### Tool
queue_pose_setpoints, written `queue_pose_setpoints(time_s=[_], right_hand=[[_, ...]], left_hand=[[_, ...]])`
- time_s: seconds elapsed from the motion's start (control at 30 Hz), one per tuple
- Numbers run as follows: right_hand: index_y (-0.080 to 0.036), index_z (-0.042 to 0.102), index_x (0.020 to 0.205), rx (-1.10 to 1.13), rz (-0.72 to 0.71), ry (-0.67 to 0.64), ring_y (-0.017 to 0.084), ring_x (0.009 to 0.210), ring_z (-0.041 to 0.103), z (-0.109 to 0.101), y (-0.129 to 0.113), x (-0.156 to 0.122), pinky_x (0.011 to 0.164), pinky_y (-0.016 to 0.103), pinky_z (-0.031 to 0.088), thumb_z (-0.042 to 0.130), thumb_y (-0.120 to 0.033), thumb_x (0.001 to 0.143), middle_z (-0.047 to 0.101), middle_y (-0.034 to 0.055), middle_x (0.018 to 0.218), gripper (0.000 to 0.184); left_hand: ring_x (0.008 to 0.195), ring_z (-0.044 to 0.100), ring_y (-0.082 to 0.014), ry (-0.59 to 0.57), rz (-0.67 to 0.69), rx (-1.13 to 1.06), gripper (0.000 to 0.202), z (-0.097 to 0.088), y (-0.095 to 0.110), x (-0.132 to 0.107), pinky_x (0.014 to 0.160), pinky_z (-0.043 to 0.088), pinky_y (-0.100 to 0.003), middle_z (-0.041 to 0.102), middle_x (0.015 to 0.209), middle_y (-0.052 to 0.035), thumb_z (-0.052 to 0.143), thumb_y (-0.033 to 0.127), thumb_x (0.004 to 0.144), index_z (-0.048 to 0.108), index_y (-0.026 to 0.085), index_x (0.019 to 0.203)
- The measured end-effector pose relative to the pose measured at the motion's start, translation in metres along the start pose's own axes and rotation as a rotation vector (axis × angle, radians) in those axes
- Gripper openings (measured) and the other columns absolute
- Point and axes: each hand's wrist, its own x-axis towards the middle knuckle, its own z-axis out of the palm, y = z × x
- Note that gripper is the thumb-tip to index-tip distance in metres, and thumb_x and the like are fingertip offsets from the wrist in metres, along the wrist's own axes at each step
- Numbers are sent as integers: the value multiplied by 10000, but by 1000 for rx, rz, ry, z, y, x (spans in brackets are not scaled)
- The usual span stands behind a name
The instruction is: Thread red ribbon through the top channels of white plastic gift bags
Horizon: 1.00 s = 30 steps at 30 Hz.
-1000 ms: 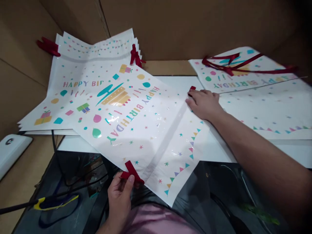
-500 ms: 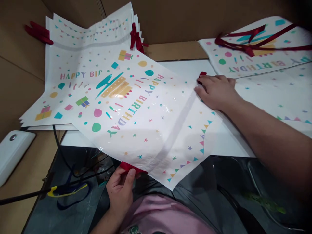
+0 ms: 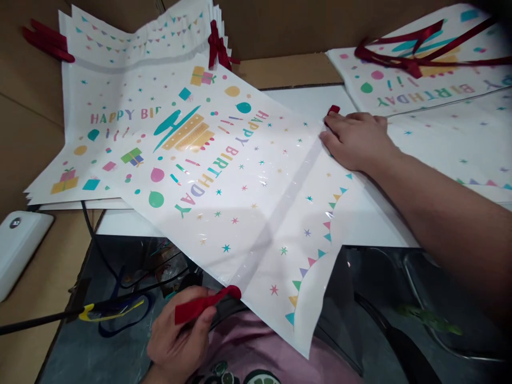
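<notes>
Head view: biggest item is the white worktable (image 3: 372, 229), and everything below is placed relative to it. Cardboard wall (image 3: 304, 26) stands along its far edge. A flat birthday gift bag (image 3: 240, 186) lies diagonally across the table's near-left part, printed "HAPPY BIRTHDAY" with a cake, and its pennant-trimmed mouth end overhangs the near edge toward you. A stack of the same bags (image 3: 116, 106) sits on the table's far-left corner, partly under that bag, with dark red ribbons at its top corners. More bags (image 3: 440, 96) cover the far-right of the table, and loose red ribbon handles (image 3: 404, 58) lie across the top one.

Your right hand (image 3: 354, 141) rests palm down on the bag's far edge at mid-table. Its fingers are flat and spread, pressing rather than gripping, and a red ribbon end (image 3: 333, 110) pokes out just past the fingertips.

Your left hand (image 3: 180, 333) is below the table's near edge, thumb and fingers pinched on the red drawstring ribbon (image 3: 206, 306), which comes out of the bag's near side.

White plastic device (image 3: 18, 245) sits off the table's left end. Cables and a yellow-marked tool (image 3: 108, 309) lie under the near-left edge.
</notes>
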Motion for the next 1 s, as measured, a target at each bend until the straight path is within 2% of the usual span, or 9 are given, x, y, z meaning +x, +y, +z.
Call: queue_pose_setpoints(time_s=[0.13, 0.23, 0.4, 0.53, 0.6, 0.67, 0.73, 0.87, 1.0], right_hand=[[-200, 435, 1470, -48, 20, -19, 372, 1335, 392, 2, 1, 2, 1042, 602, 294, 202, -456, 1033, 473, 115, 1512, 558], [-250, 406, 1491, -49, 37, -11, 366, 1346, 389, 3, 0, 2, 1062, 606, 302, 208, -459, 1024, 441, 70, 1544, 549], [-169, 455, 1474, -1, 16, 2, 372, 1340, 405, 0, -1, 0, 1062, 611, 300, 243, -447, 1015, 448, 83, 1542, 576], [-144, 482, 1452, 12, 1, 27, 392, 1335, 410, 0, -1, -1, 1052, 613, 298, 244, -459, 1013, 468, 105, 1524, 590], [-149, 491, 1441, 9, -5, 35, 392, 1327, 415, 1, 0, -1, 1045, 611, 301, 245, -460, 1012, 476, 114, 1516, 585], [-156, 492, 1438, 6, -6, 36, 392, 1323, 412, 2, 1, -1, 1041, 613, 299, 246, -460, 1011, 476, 116, 1515, 578], [-158, 482, 1443, 9, -4, 30, 398, 1330, 393, 2, 1, -1, 1043, 621, 287, 247, -464, 1010, 460, 113, 1528, 581], [-148, 472, 1448, 8, 3, 18, 403, 1354, 343, 1, 2, -1, 1043, 628, 251, 237, -458, 1015, 457, 122, 1527, 583], [-163, 455, 1460, 7, 3, 21, 403, 1342, 354, 2, 2, 0, 1032, 626, 262, 238, -473, 1010, 438, 104, 1544, 587]], left_hand=[[721, 688, -147, -20, 67, 46, 113, -6, 1, 0, 661, 555, -242, 731, 845, -23, 684, 88, 822, 690, 169, 901], [713, 676, -143, -1, -61, 6, 121, -6, 0, -5, 649, 542, -242, 720, 851, -19, 664, 87, 837, 704, 180, 903], [735, 660, -145, 63, -261, -196, 81, 4, -3, -9, 665, 546, -250, 702, 867, -19, 693, 156, 850, 717, 189, 921], [786, 675, -173, 274, -681, -809, 287, 31, -2, -5, 611, 575, -270, 684, 1004, -47, 701, 456, 851, 691, 237, 1037], [925, 683, -228, 277, -911, -1025, 405, 44, -2, -7, 696, 598, -332, 675, 1101, -97, 656, 541, 850, 688, 232, 1109], [1040, 659, -270, 214, -1020, -1122, 467, 54, -3, -15, 803, 591, -388, 656, 1173, -134, 633, 561, 846, 689, 214, 1153], [1083, 639, -288, 151, -973, -1180, 527, 59, -5, -24, 858, 576, -417, 642, 1202, -137, 644, 588, 822, 678, 221, 1198], [1036, 643, -272, 9, -724, -1241, 752, 62, -13, -34, 874, 566, -415, 636, 1206, -100, 789, 636, 663, 596, 299, 1307], [1222, 586, -332, -22, -631, -1062, 1051, 56, -22, -39, 1015, 502, -434, 607, 1329, -90, 918, 609, 469, 481, 404, 1403]])
